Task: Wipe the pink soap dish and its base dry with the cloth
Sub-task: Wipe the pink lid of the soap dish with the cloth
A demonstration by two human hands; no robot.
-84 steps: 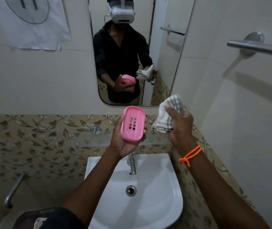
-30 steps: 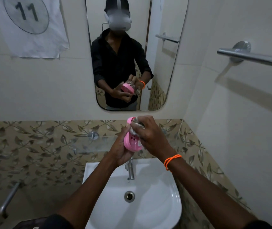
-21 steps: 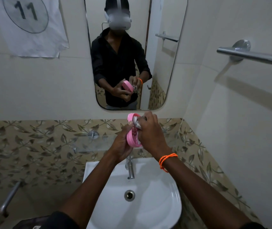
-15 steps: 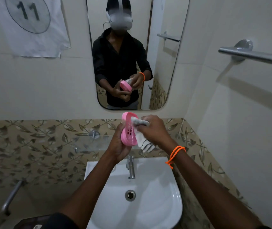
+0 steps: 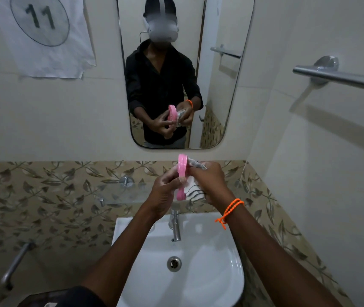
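Now your left hand (image 5: 162,193) pinches the pink soap dish (image 5: 182,176) edge-on, long axis upright, above the sink (image 5: 232,273). Your right hand (image 5: 209,185) is closed around the cloth (image 5: 193,191), pressing it flat against the dish's right face, so that hand does the next wipe. Base not in view.

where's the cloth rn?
Head view, centre: cloth bunched in the right hand, pressed against the edge-on pink dish held by the left hand, above the tap.

Pink dish (image 5: 182,173) stands on edge, upright; striped white cloth (image 5: 193,191) is pressed against its right face.
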